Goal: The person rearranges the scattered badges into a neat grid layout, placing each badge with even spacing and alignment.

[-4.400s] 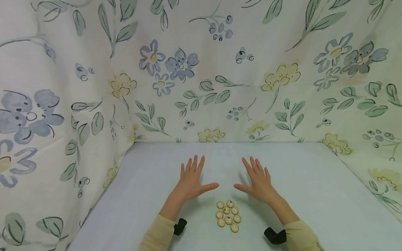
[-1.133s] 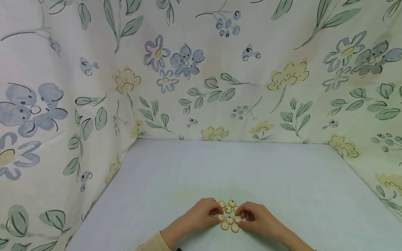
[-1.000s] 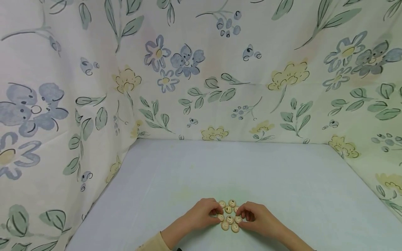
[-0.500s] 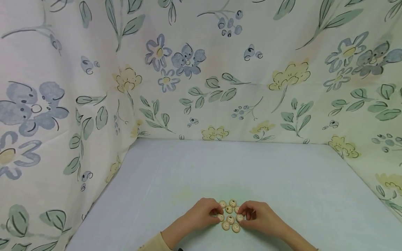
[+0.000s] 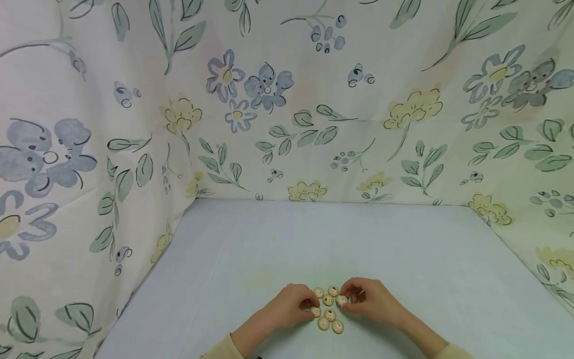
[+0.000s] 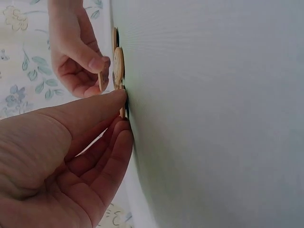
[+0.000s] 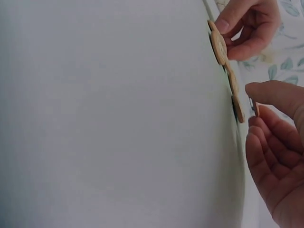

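Several small round wooden discs with drawn faces lie in a loose cluster on the table, among them a middle disc point(image 5: 330, 314) and a front disc point(image 5: 338, 326). My left hand point(image 5: 289, 305) pinches the left-side disc point(image 5: 316, 311) between thumb and fingertips, low at the tabletop. On the other side, my right hand point(image 5: 374, 301) holds one disc point(image 5: 342, 300) by its edges. The right wrist view has this held disc point(image 7: 257, 109) raised off the tabletop, apart from the row of lying discs point(image 7: 239, 109). It overlaps the spot of the back right disc, which is hidden.
A pale table point(image 5: 251, 239) extends behind and to both sides of the discs. Floral cloth point(image 5: 287, 149) hangs along its back edge and both sides. Light sleeves point(image 5: 224, 349) cover the forearms at the bottom.
Both hands came down from spread above the table to the discs. Over the last half second my right hand lifted the right-side disc and moved it back over the back right one. The left stayed put.
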Action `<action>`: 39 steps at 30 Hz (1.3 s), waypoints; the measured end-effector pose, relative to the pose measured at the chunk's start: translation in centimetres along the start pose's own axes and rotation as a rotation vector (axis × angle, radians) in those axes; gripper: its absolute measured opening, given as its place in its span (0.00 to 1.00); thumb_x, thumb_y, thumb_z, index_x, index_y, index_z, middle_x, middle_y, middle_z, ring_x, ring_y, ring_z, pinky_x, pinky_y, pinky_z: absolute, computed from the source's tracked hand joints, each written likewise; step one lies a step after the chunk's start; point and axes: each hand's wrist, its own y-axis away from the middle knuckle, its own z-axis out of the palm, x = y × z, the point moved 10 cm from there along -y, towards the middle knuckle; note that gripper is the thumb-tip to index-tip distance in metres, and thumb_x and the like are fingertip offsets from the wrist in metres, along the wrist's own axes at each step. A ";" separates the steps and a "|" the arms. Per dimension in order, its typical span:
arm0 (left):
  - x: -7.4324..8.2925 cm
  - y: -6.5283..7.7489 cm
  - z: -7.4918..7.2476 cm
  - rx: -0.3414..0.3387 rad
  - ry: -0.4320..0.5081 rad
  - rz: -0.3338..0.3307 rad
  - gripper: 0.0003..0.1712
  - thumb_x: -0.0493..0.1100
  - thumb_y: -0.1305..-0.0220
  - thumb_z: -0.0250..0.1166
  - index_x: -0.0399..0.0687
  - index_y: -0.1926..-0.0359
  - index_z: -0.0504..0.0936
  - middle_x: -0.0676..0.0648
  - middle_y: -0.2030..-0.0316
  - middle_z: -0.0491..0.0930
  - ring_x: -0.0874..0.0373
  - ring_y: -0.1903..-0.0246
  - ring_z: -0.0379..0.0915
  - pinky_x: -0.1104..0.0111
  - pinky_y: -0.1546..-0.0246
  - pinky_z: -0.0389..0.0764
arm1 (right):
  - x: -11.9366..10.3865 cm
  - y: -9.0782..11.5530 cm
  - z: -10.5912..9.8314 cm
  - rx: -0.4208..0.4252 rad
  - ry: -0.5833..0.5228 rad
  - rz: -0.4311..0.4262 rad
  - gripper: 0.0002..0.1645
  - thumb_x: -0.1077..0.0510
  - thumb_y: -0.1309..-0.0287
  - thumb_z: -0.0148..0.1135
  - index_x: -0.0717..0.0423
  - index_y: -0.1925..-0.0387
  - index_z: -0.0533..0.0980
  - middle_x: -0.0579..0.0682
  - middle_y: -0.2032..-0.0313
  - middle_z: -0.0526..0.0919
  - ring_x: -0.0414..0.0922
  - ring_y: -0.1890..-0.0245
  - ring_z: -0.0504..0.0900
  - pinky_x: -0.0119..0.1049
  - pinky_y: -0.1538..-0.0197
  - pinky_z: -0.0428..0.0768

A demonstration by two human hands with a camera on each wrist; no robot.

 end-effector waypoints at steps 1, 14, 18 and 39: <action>0.0 0.0 0.0 0.000 0.000 0.001 0.08 0.33 0.48 0.73 0.45 0.65 0.86 0.58 0.72 0.79 0.71 0.70 0.70 0.79 0.66 0.73 | 0.1 -0.2 -0.2 0.003 0.003 0.008 0.13 0.53 0.49 0.74 0.47 0.63 0.79 0.40 0.73 0.78 0.34 0.73 0.75 0.31 0.70 0.78; -0.5 -0.2 0.1 -0.031 0.066 -0.011 0.08 0.32 0.47 0.72 0.43 0.65 0.86 0.58 0.71 0.79 0.71 0.70 0.72 0.79 0.66 0.75 | 1.7 -3.4 -1.9 0.066 0.043 0.060 0.12 0.56 0.49 0.74 0.50 0.64 0.80 0.40 0.71 0.79 0.35 0.71 0.75 0.31 0.65 0.79; -0.5 -0.2 0.1 -0.034 0.093 -0.006 0.08 0.31 0.47 0.72 0.42 0.65 0.86 0.57 0.71 0.80 0.71 0.71 0.72 0.79 0.67 0.75 | 2.3 -4.5 -2.0 0.077 0.073 0.072 0.11 0.57 0.49 0.73 0.49 0.64 0.80 0.39 0.71 0.79 0.35 0.71 0.75 0.31 0.64 0.79; -0.5 -0.1 0.1 -0.046 0.113 0.002 0.08 0.31 0.46 0.72 0.43 0.64 0.86 0.57 0.70 0.81 0.72 0.70 0.72 0.79 0.67 0.75 | 3.3 -10.6 -3.1 0.124 0.119 0.087 0.10 0.56 0.48 0.73 0.50 0.64 0.80 0.40 0.72 0.79 0.38 0.70 0.76 0.33 0.63 0.78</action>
